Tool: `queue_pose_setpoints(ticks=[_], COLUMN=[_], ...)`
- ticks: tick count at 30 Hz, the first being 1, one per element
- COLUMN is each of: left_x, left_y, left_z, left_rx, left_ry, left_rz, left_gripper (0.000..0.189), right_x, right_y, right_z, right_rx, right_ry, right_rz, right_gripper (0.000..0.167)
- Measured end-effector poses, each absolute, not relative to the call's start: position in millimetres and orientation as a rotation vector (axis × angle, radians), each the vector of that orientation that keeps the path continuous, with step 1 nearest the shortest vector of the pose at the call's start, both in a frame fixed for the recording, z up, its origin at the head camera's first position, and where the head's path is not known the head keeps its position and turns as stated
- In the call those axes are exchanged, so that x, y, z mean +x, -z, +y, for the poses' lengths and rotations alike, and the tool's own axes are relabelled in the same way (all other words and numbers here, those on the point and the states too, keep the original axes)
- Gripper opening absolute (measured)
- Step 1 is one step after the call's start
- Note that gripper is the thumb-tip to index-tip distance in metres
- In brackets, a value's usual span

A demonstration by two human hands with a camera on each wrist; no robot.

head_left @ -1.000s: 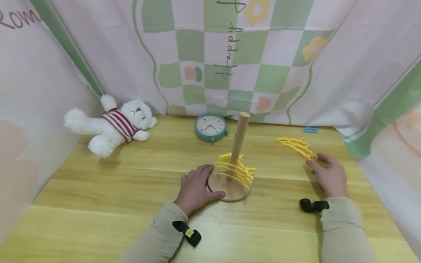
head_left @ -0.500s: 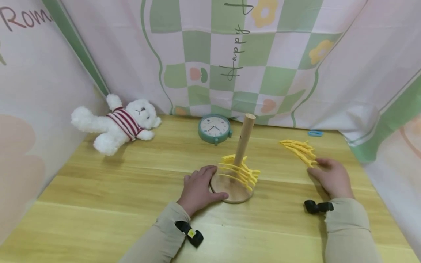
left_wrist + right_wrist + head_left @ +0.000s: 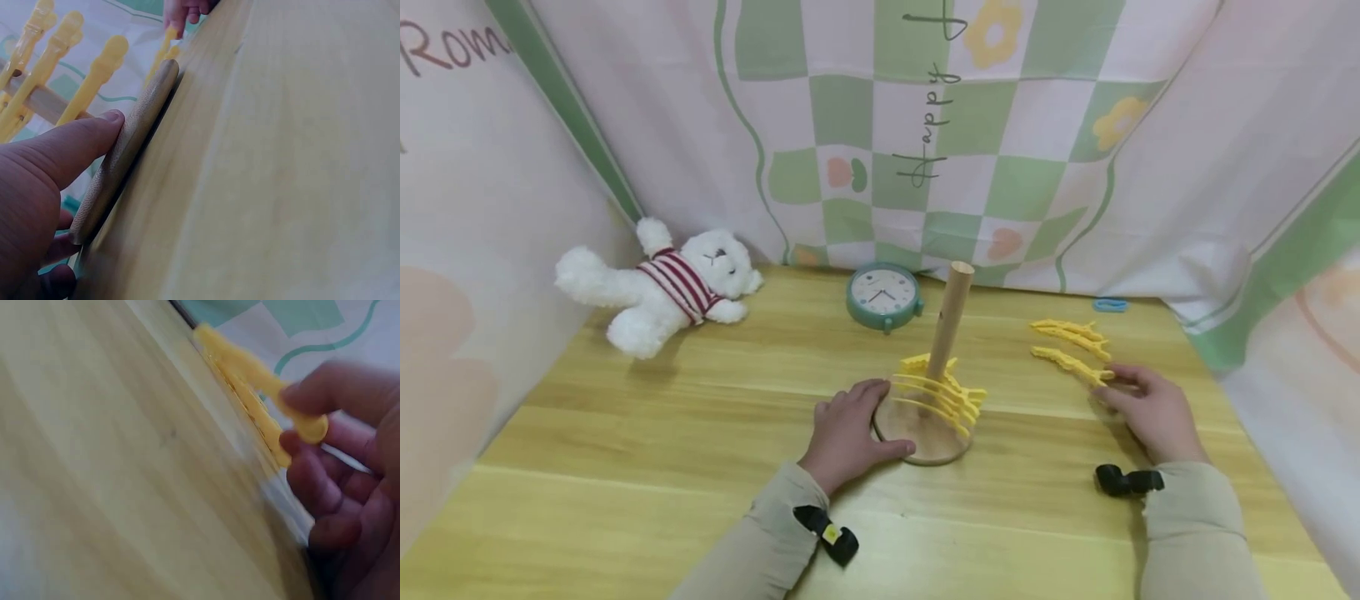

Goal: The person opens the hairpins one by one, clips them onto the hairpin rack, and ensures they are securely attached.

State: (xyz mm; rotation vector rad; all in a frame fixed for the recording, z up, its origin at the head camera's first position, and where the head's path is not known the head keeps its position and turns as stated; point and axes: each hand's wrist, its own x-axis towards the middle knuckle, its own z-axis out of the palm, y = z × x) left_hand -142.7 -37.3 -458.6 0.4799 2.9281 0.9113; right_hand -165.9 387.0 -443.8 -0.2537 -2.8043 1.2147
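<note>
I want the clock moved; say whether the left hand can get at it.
Likely yes, once the left hand lets go of the stand: only bare table lies between hand and clock.

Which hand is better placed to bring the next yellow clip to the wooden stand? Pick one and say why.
Right, most likely: the right hand pinches a yellow clip, with loose clips just beyond, while the left hand holds the round wooden base.

Head view looks down; close wrist views share the tabletop (image 3: 647, 475).
</note>
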Motion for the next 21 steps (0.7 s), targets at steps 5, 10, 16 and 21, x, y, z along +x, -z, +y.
queue_pose_setpoints(ticks=[5, 10, 16, 21], left_x=[-142.9, -142.9, -142.5, -142.4], left_y=[459.1, 460.9, 459.7, 458.8], left_z=[-38.3, -37.8, -37.9, -37.7], left_rx=[0.484, 0.487, 0.484, 0.483], left_ry=[-0.909, -0.906, -0.917, -0.916], left_rz=[2.93, 2.934, 2.931, 2.927], left_gripper=[0.095, 0.094, 0.094, 0.094], right_x=[-161.8, -158.6, -152.8, -146.8], right_y=[440.9, 428.4, 404.5, 387.8], right_z=[385.2, 378.6, 365.0, 348.3], right_rx=[-0.251, -0.153, -0.093, -0.003], right_ry=[-1.363, -1.202, -1.192, -1.315], right_rz=[-2.664, -2.724, -2.739, -2.655], right_gripper=[0.046, 0.045, 0.042, 0.026])
